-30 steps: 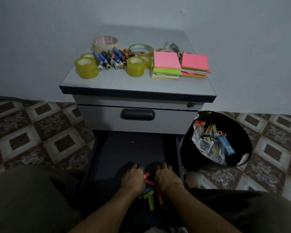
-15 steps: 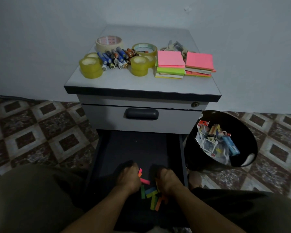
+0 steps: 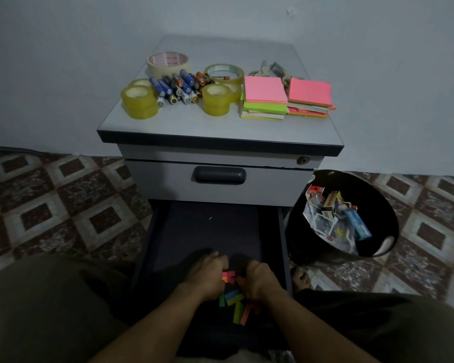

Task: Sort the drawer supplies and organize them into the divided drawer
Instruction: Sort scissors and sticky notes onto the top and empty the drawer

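Closing in since a second ago, the left hand (image 3: 209, 275) and right hand (image 3: 258, 280) have curled from flat to pinch the coloured sticky tabs (image 3: 236, 302) at 6 o'clock in the drawer (image 3: 212, 231), so gathering them seems underway.

The cabinet top (image 3: 194, 127) carries tape rolls (image 3: 139, 102) toward its left edge, batteries (image 3: 180, 86) among them, and pads (image 3: 265, 96) along its right edge. The open drawer (image 3: 210, 231) below holds coloured strips (image 3: 237, 307) near its front edge. A bin (image 3: 299, 231) stands on the floor (image 3: 63, 205) at the cabinet's right side.
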A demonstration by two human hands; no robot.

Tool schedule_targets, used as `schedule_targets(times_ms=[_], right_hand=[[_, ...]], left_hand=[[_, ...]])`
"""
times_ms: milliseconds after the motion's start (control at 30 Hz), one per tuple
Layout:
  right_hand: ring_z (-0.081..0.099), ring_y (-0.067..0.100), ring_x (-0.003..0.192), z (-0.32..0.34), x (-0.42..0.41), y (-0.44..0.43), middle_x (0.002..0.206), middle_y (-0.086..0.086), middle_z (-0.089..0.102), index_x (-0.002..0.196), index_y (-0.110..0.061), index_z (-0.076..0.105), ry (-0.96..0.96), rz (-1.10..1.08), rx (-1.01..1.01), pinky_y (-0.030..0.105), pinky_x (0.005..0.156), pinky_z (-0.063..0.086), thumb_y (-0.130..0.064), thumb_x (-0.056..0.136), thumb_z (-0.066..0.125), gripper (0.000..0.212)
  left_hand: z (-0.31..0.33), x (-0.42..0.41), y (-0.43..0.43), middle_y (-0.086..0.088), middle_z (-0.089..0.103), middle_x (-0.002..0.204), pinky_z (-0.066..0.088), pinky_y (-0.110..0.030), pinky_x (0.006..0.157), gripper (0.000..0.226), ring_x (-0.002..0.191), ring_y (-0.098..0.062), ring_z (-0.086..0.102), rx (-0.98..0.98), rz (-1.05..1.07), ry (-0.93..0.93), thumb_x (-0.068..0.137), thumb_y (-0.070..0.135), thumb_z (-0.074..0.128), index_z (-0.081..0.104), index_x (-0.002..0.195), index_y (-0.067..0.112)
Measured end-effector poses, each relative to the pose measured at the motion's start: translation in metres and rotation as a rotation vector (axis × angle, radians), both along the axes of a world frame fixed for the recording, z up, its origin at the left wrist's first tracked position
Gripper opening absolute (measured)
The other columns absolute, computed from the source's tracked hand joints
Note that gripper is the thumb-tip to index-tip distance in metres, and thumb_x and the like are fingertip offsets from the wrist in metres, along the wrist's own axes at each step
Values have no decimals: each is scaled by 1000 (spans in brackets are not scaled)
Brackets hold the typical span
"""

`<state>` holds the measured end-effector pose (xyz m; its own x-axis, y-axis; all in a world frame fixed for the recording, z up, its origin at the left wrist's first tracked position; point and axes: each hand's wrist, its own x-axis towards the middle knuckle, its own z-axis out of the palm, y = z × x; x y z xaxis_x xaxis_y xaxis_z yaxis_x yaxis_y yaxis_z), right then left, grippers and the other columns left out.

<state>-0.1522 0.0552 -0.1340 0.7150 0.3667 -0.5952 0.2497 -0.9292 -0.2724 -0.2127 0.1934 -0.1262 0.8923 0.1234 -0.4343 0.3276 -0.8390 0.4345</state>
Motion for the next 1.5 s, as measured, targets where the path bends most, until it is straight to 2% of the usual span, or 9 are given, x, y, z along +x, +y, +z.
schedule_targets(times_ms=[100,267,433,667,833,1000,1133,1300,1500], right_hand=[[64,25,108,-6,-6,0,121,11,64,125,-8,56,-21,-98,39,28,86,52,-33,98,52,37],[66,27,104,-6,-10,3,116,10,66,118,-11,62,-8,-130,48,35,89,56,-31,91,54,34],[65,25,108,-31,-7,2,124,6,65,126,-25,58,27,-50,31,33,92,55,-34,81,58,46],[62,26,114,-8,-12,5,126,12,63,132,-12,56,52,-81,37,35,98,52,-24,92,61,42],[61,22,108,-4,-3,0,123,10,62,128,-6,58,48,-103,79,20,92,48,-16,97,58,33],[62,31,112,3,4,-2,126,15,60,131,-10,55,-86,-17,167,28,95,49,-33,87,42,51],[56,34,116,2,5,-4,135,15,51,141,-16,42,-135,112,119,35,98,49,-22,92,50,50],[53,33,123,-7,6,-6,139,16,51,142,-9,44,-144,141,14,36,104,46,-24,94,55,52],[59,29,119,5,16,-2,128,13,60,131,-4,55,-80,33,24,28,95,47,-24,98,54,40]], left_hand=[[-3,0,-3,-5,52,128,42,-33,97,26,119,-24,49,58,-78,-16,93,26,62,56,117,20],[-4,-1,-7,-9,59,114,44,-27,80,14,104,-25,58,68,-56,20,91,15,60,60,105,12],[-1,-2,-8,-11,55,124,45,-36,102,27,117,-29,53,21,-63,18,90,27,62,63,111,10],[-3,-1,-8,-10,64,111,48,-28,74,13,96,-26,64,18,-26,69,89,16,60,59,102,14],[-4,-1,-7,-11,60,119,51,-31,86,26,105,-28,62,21,29,56,88,22,64,63,110,9],[1,-2,1,-11,63,118,46,-29,83,19,112,-31,61,5,134,46,87,16,58,60,105,20],[1,-1,8,-4,67,107,50,-27,78,13,100,-23,65,-36,158,38,86,13,62,64,83,26],[1,1,10,-7,62,119,50,-30,91,15,111,-26,61,44,62,27,89,17,64,69,102,15],[4,-3,12,1,65,97,53,-28,78,6,88,-16,63,-42,61,7,91,23,66,66,85,23]])
